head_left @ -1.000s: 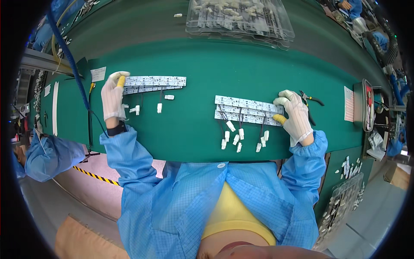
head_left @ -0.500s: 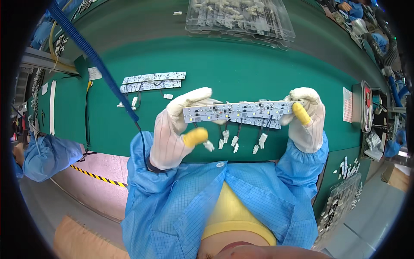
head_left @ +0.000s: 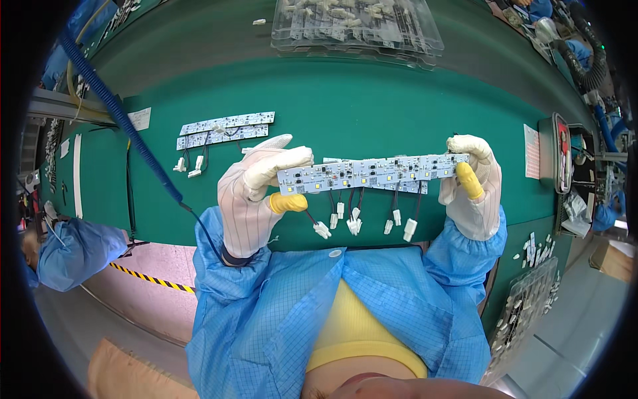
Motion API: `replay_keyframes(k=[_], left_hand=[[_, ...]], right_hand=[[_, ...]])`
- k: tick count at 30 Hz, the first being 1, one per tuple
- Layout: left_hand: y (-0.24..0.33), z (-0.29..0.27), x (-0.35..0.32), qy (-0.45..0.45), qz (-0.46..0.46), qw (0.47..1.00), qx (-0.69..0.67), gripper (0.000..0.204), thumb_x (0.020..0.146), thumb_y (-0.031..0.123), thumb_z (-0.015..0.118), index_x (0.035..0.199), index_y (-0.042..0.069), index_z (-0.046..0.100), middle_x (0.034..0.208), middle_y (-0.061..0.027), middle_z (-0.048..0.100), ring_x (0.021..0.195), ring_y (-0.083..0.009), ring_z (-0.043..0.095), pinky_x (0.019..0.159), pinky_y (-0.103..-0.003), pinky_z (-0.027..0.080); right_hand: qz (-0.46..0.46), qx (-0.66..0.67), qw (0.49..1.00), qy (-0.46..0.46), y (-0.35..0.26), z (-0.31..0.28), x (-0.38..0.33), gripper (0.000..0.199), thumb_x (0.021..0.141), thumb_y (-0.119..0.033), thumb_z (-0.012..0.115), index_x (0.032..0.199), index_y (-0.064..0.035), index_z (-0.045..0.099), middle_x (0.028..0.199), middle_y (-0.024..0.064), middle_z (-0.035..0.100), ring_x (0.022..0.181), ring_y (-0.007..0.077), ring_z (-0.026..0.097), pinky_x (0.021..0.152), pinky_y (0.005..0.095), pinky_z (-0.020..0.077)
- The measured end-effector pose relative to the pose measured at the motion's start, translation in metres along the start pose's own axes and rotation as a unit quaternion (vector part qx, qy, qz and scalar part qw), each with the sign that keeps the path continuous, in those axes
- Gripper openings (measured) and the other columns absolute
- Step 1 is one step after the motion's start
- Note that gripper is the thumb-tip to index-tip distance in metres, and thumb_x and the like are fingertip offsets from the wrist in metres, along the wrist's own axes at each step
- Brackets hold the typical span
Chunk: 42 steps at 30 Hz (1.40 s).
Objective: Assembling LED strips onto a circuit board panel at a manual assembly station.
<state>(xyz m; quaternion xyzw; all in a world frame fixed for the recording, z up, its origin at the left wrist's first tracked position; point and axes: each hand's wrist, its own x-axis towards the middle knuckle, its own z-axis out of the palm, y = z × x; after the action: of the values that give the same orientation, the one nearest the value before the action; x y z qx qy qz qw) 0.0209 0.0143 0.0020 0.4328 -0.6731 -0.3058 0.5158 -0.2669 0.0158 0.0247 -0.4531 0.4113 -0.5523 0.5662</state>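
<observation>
A long white LED circuit board [head_left: 372, 173], dotted with small yellow LEDs and dark parts, is held level above the green mat. My left hand [head_left: 259, 186], in a white striped glove with a yellow thumb cover, pinches its left end. The other end is gripped by my right hand [head_left: 473, 179], gloved likewise. Partly hidden behind this strip lies another board [head_left: 415, 187]. Several dark wires with white connectors [head_left: 411, 230] hang or lie below the boards; which board each belongs to, I cannot tell.
Two wired boards [head_left: 226, 129] lie at the left on the green mat [head_left: 372, 100]. Clear plastic trays [head_left: 355, 46] of wired parts stand at the back. A blue coiled cord [head_left: 126, 123] slants across the left. At right are a metal box [head_left: 555, 156] and a tray [head_left: 522, 319].
My left thumb has closed onto the board's left end; before, it stood apart from it. My right hand keeps its grip. The whole view has shifted slightly.
</observation>
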Motion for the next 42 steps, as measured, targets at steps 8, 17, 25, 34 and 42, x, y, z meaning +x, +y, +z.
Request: replay_keyframes(k=[8, 17, 25, 34, 42], left_hand=[[0.011, 0.002, 0.003, -0.008, -0.035, 0.999, -0.005, 0.047, 0.067, 0.037, 0.072, 0.099, 0.003, 0.065, 0.088, -0.0112, 0.067, 0.092, -0.0268, 0.064, 0.081, -0.034, 0.047], [0.006, -0.007, -0.011, -0.014, -0.026, 0.999, -0.038, 0.041, 0.082, 0.030, 0.066, 0.101, -0.005, 0.058, 0.082, -0.0171, 0.066, 0.074, -0.0229, 0.064, 0.078, -0.034, 0.050], [0.017, 0.000, -0.006, -0.001, -0.062, 0.995, -0.084, 0.048, 0.082, 0.035, 0.066, 0.106, -0.006, 0.056, 0.086, -0.0173, 0.065, 0.066, -0.0181, 0.064, 0.062, -0.025, 0.051], [0.005, 0.006, -0.007, 0.008, -0.102, 0.988, -0.117, 0.061, 0.078, 0.041, 0.068, 0.113, -0.007, 0.055, 0.089, -0.0121, 0.065, 0.073, -0.0148, 0.062, 0.068, -0.024, 0.050], [0.022, 0.009, 0.002, -0.002, -0.088, 0.991, -0.096, 0.057, 0.082, 0.041, 0.063, 0.112, -0.006, 0.055, 0.086, -0.0123, 0.065, 0.072, -0.0160, 0.063, 0.067, -0.025, 0.049]], right_hand=[[-0.011, -0.004, 1.000, -0.013, -0.008, -0.008, -0.001, 0.036, 0.084, -0.020, 0.065, 0.108, 0.0026, 0.051, 0.071, 0.0070, 0.057, 0.045, 0.0071, 0.050, 0.039, 0.0170, 0.0371], [0.086, 0.012, 0.995, -0.039, -0.014, 0.003, -0.005, 0.023, 0.086, -0.011, 0.057, 0.107, -0.0010, 0.056, 0.074, 0.0074, 0.060, 0.050, 0.0101, 0.055, 0.045, 0.0201, 0.0430], [0.066, -0.024, 0.997, -0.041, -0.015, 0.003, -0.007, 0.023, 0.087, -0.012, 0.057, 0.108, -0.0007, 0.055, 0.077, 0.0068, 0.059, 0.052, 0.0092, 0.053, 0.048, 0.0212, 0.0447], [0.084, -0.041, 0.995, -0.025, -0.017, -0.004, 0.000, 0.029, 0.085, -0.016, 0.062, 0.106, 0.0010, 0.054, 0.065, 0.0074, 0.058, 0.050, 0.0113, 0.055, 0.045, 0.0209, 0.0428], [0.057, -0.005, 0.998, -0.012, -0.013, 0.000, -0.009, 0.027, 0.084, -0.012, 0.063, 0.106, 0.0004, 0.055, 0.078, 0.0083, 0.060, 0.051, 0.0106, 0.055, 0.046, 0.0206, 0.0456]])
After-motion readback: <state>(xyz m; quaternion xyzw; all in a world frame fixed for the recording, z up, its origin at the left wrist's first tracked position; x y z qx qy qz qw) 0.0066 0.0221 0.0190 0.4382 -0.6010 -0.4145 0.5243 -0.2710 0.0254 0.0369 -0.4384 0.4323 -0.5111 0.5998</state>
